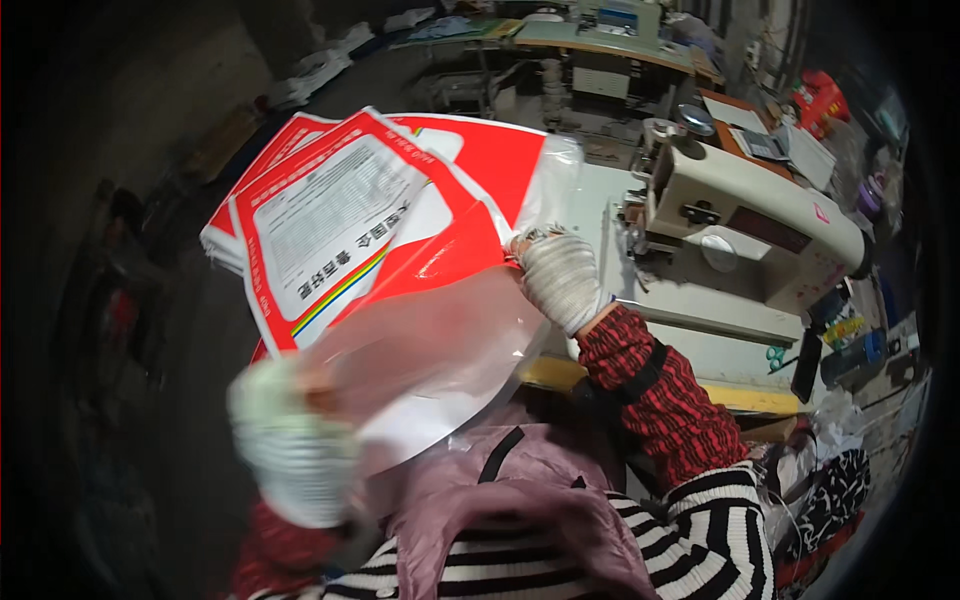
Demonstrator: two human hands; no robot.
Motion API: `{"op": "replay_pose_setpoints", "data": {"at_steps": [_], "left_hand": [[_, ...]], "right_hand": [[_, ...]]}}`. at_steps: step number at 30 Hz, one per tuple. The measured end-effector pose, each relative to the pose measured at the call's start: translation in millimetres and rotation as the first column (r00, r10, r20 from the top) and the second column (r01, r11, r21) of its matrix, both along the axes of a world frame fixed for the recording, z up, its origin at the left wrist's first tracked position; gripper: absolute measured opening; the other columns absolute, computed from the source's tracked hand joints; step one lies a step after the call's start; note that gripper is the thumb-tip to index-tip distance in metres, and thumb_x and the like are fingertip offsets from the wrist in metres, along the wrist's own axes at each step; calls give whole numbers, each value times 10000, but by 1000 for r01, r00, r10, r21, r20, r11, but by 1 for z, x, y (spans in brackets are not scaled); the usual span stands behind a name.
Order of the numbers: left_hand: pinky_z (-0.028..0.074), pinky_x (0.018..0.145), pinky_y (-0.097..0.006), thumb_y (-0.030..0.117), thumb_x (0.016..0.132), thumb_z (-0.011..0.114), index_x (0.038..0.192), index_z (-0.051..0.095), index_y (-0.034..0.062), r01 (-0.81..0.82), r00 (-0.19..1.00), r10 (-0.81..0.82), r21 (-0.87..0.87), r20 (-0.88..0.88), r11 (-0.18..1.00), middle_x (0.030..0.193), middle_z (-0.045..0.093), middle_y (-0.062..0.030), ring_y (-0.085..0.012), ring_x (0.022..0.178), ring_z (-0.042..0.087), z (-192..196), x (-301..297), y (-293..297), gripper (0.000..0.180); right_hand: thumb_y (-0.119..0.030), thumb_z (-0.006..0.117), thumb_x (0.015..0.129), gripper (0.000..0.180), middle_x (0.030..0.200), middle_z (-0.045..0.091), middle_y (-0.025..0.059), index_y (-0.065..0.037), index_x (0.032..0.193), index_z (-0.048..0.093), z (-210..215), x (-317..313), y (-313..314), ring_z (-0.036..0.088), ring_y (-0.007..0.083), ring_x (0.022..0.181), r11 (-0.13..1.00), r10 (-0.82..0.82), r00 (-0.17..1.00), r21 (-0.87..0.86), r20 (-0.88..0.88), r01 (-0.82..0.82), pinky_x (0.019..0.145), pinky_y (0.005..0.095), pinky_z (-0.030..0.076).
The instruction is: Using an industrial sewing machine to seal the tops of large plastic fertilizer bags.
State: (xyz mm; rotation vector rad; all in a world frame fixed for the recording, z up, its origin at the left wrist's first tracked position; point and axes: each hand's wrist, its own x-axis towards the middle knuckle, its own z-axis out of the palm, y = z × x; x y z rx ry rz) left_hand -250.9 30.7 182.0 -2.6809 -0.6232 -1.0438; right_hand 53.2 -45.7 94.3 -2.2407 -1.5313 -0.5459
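Note:
A red and white printed plastic sack (pixel 425 255) stretches between my two gloved hands, its pale, glossy near side curving toward my lap. My right hand (pixel 560 275), in a grey-white knit glove, is closed on the sack's right edge beside the sewing machine. At the sack's lower left corner is my left hand (pixel 295 435), also gloved and smeared by motion; its fingers look curled round the edge. More printed sacks (pixel 500 165) lie fanned underneath and beyond. A cream sewing machine (pixel 750 220) stands on the pale table (pixel 590 195) to the right.
Small green-handled scissors (pixel 775 357) and a dark phone-like slab (pixel 808 365) lie by the table's near right edge. Behind the machine are a calculator (pixel 760 145) and papers. Another sewing table (pixel 600 42) stands farther back. Clear plastic (pixel 840 420) is bunched at the right.

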Motion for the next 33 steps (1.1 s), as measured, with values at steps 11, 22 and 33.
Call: {"op": "replay_pose_setpoints", "data": {"at_steps": [11,22,33], "left_hand": [[505,676,-386,227,801,626,984,638,65,-319,918,131,-498,-375,806,923,653,-122,-263,785,632,-112,-20,117,246],[468,586,-351,270,868,598,976,596,-6,329,726,310,-706,613,627,857,610,-132,-223,688,571,-64,-113,82,297],[490,759,-250,211,971,459,1057,603,-3,-830,-188,816,356,547,-430,983,637,-100,-156,926,615,-132,-161,193,272]], "right_hand": [[-36,675,630,228,777,597,116,-88,850,642,-71,-60,-90,605,299,757,980,106,868,-98,-485,-175,671,403,493],[-1,620,605,426,831,600,144,-80,1022,657,-57,-99,-55,588,321,846,985,93,954,-110,-285,-130,763,402,479],[11,613,603,389,809,611,133,-90,974,672,-52,-113,-68,595,327,812,998,47,953,-24,-298,-57,717,396,481]]}}
